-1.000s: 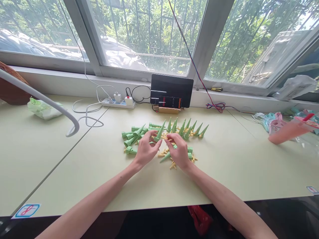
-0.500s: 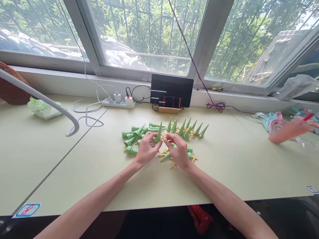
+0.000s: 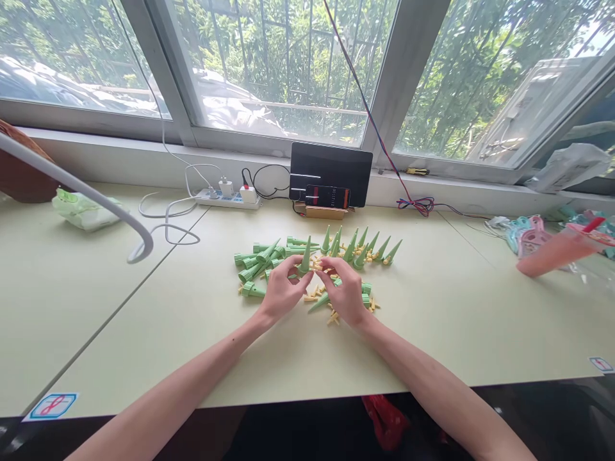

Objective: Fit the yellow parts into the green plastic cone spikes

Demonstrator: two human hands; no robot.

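Note:
My left hand (image 3: 284, 288) grips a green plastic watering spike (image 3: 306, 255) by its wide base, with the tip pointing up. Close on its right, my right hand (image 3: 346, 296) pinches a small yellow plastic peg (image 3: 314, 267) between thumb and forefinger at the spike's base. Fingers partly hide the peg, so I cannot tell how far it sits in the base. To the left lies a pile of green spikes (image 3: 250, 272) on their sides. Behind the right hand several spikes (image 3: 372, 243) stand tip up, and loose yellow pegs (image 3: 333, 316) are scattered around and under that hand.
At the back of the table (image 3: 158, 346) a black tablet (image 3: 331, 160) leans upright behind a phone (image 3: 328, 196). A power strip (image 3: 230, 200) with cables lies left of it. A pink drink cup (image 3: 562, 251) leans at right; a white curved bar (image 3: 96, 182) crosses the left.
Both hands stay almost in the same place, holding the spike and the peg. The spike's tip has shifted very slightly; the rest looks the same.

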